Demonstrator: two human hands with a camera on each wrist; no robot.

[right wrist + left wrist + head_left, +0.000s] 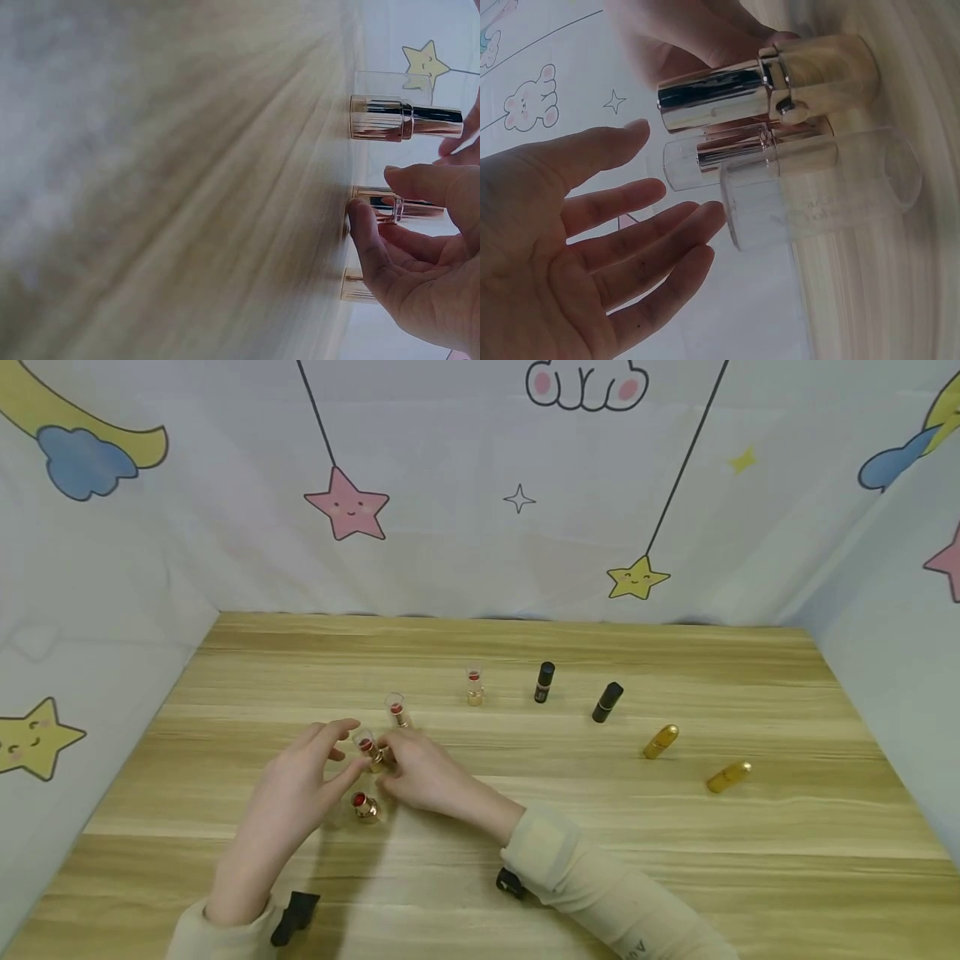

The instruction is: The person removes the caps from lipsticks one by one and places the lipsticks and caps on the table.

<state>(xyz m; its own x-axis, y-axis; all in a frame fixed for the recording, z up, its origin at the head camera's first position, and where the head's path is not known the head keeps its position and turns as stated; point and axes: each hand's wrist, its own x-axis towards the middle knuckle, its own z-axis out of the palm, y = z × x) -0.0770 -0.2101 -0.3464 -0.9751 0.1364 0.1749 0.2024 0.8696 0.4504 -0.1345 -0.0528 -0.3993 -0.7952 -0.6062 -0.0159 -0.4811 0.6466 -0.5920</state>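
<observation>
The person wears long sleeves in a pale, creamy tan. The right sleeve [622,893] looks soft, with little wrinkles along it, and it ends in a wide, puffy cuff [543,850]. Some small dark letters [636,950] are on this sleeve, but they are too small to read well. Only the end of the left sleeve [221,935] shows, in the same pale colour. A small black part [296,917] sticks out beside it, with a bent shape. Another black piece [510,883] peeks out by the right cuff. The left hand [296,785] and the right hand [423,772] are bare hands with slim fingers. Thin lines cross the left palm [532,277].
</observation>
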